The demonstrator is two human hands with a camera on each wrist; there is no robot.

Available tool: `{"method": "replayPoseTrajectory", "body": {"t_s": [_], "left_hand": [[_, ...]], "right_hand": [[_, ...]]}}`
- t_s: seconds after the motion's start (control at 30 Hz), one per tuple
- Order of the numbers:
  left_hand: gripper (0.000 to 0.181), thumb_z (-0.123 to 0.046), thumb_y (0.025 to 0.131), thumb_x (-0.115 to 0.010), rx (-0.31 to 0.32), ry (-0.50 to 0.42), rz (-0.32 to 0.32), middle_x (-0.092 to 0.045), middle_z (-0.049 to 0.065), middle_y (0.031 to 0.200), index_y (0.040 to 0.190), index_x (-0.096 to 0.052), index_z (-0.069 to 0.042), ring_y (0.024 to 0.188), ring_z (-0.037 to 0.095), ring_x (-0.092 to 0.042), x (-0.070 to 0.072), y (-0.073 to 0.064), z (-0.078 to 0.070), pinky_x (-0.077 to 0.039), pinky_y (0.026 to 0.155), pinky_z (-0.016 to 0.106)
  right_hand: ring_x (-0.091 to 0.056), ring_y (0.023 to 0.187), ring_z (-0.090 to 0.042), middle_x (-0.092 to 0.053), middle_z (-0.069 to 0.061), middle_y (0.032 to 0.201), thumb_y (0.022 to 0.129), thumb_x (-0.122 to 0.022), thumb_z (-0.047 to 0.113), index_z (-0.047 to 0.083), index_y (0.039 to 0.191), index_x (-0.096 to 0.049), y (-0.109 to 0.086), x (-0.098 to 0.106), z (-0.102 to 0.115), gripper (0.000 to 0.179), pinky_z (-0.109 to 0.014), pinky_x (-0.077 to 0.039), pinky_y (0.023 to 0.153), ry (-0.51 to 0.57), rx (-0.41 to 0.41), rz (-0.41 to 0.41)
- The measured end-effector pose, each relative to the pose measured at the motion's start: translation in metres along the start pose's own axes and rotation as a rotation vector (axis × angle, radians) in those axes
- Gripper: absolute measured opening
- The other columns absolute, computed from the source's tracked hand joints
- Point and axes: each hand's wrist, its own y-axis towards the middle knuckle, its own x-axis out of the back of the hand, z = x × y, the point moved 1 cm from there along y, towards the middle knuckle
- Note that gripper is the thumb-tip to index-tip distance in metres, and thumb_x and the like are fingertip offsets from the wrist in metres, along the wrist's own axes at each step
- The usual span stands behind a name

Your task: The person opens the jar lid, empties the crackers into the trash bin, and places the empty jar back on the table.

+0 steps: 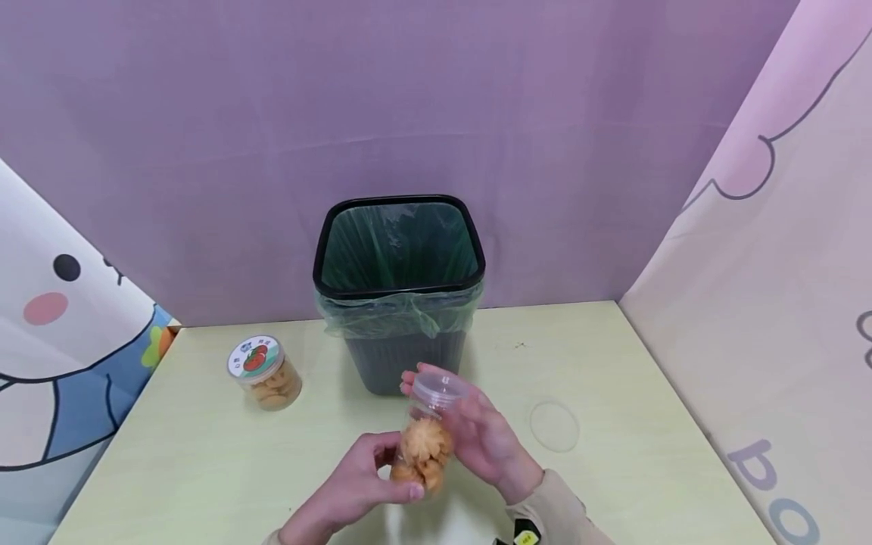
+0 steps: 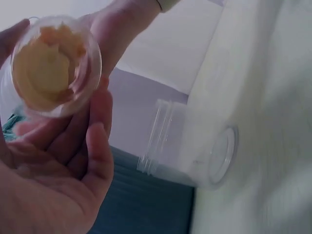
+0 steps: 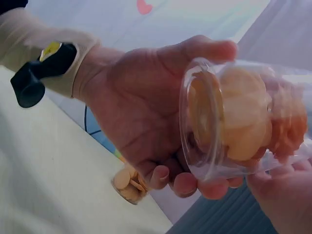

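Observation:
My left hand (image 1: 368, 473) grips a clear plastic jar of golden cookies (image 1: 425, 446), thumb in front. The jar leans away, with a clear upper part above the cookies; I cannot tell whether it is lidded. In the left wrist view, cookies (image 2: 41, 73) show through its round end. My right hand (image 3: 141, 97) rests along the jar's side, thumb straight and fingers loosely bent behind it. An empty clear jar (image 2: 187, 146) stands on the table in the left wrist view. From the head view, a faint clear ring (image 1: 553, 425) on the table may be this jar.
A dark bin (image 1: 412, 363) with a green liner (image 1: 402, 242) stands behind my hands, against the purple curtain (image 1: 545, 151). At the left sits another cookie jar (image 1: 275, 386) with a tomato-printed lid (image 1: 255, 356). Small crumbs (image 1: 521, 345) lie right of the bin on the pale table.

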Motion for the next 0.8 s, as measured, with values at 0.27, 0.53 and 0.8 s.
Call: {"method": "replayPoseTrajectory", "body": {"t_s": [0.27,0.53,0.8], "left_hand": [[0.034,-0.032,0.073,-0.088,0.187,0.283,-0.333,-0.070,-0.008,0.087,0.102,-0.073,-0.022,0.085,0.015,-0.061,-0.002,0.000,0.001,-0.047,0.078,0.035],[0.061,-0.052,0.063,-0.090,0.125,0.698,-0.538,-0.065,-0.015,0.088,0.109,-0.073,-0.016,0.084,0.005,-0.060,-0.013,-0.002,-0.001,-0.050,0.073,0.032],[0.051,-0.053,0.069,-0.087,0.122,0.616,-0.362,-0.069,-0.014,0.089,0.104,-0.073,-0.019,0.083,0.004,-0.062,-0.013,-0.003,-0.008,-0.051,0.074,0.031]], "right_hand": [[-0.053,0.125,-0.019,-0.058,-0.007,0.136,0.094,-0.063,0.017,-0.009,0.148,-0.031,-0.001,-0.004,-0.002,0.068,-0.035,-0.037,0.107,-0.225,-0.005,-0.322],[-0.057,0.119,-0.018,-0.059,-0.014,0.133,0.091,-0.066,0.011,-0.011,0.144,-0.039,0.004,-0.016,-0.001,0.063,-0.031,-0.042,0.102,-0.369,-0.017,-0.515],[-0.062,0.108,-0.018,-0.065,-0.007,0.121,0.089,-0.062,0.006,-0.008,0.135,-0.050,0.001,-0.019,0.002,0.050,-0.033,-0.046,0.096,-0.363,-0.030,-0.532]]}}
